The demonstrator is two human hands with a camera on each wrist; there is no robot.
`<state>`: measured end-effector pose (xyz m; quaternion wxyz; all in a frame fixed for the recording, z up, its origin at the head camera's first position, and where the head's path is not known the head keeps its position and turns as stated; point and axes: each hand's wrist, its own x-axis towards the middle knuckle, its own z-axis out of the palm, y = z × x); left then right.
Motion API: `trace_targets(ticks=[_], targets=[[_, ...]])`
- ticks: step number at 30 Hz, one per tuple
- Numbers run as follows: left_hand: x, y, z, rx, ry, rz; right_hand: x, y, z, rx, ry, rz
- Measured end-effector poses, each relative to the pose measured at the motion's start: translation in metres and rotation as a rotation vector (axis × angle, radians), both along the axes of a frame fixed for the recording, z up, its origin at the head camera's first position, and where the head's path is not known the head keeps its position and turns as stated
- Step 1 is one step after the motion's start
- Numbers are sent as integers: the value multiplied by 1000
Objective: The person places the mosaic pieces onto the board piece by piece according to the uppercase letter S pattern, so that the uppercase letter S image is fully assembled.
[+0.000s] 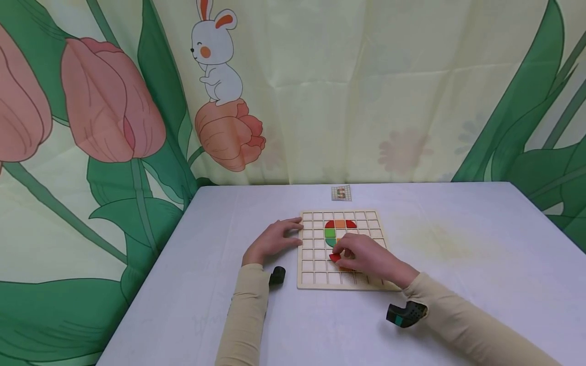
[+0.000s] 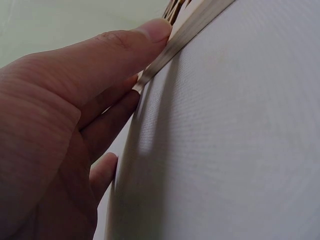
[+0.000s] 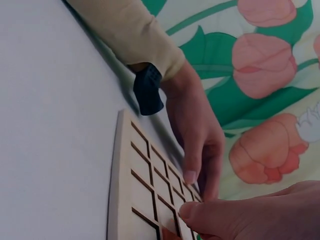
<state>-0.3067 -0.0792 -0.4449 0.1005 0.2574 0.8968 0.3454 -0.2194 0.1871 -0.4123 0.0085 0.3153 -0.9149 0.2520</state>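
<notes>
A wooden grid board (image 1: 313, 278) lies on the table, its square cells framed by thin raised strips. Along its left edge my left hand (image 1: 274, 238) rests with fingers and thumb extended, and the left wrist view shows the thumb (image 2: 157, 31) against the board's side. Over the lower middle of the grid, my right hand (image 1: 366, 254) pinches a red piece (image 1: 335, 257) with a curved side between thumb and fingers. Placed in cells above it are red (image 1: 350, 224), orange (image 1: 340, 223), light green (image 1: 330, 233) and dark green (image 1: 330, 242) pieces. My right hand partly hides other orange pieces.
Behind the board lies a small card (image 1: 341, 193) with a printed coloured grid pattern. A white cloth covers the table (image 1: 458, 284). At the table's far edge hangs a curtain (image 1: 320, 101) printed with tulips and a rabbit. Each wrist carries a black camera (image 1: 406, 314).
</notes>
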Motion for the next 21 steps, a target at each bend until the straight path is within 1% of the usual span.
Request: trace_targets(ticks=[7, 10, 17, 21], targets=[[-2, 0, -2, -5, 3, -1, 2, -11, -8, 33, -36, 24], [-2, 0, -3, -2, -1, 5, 1, -12, -10, 38, -29, 33], [-1, -1, -3, 3, -10, 3, 3, -12, -9, 52, -28, 14], [-1, -1, -2, 9, -20, 4, 3, -11, -10, 60, -16, 19]])
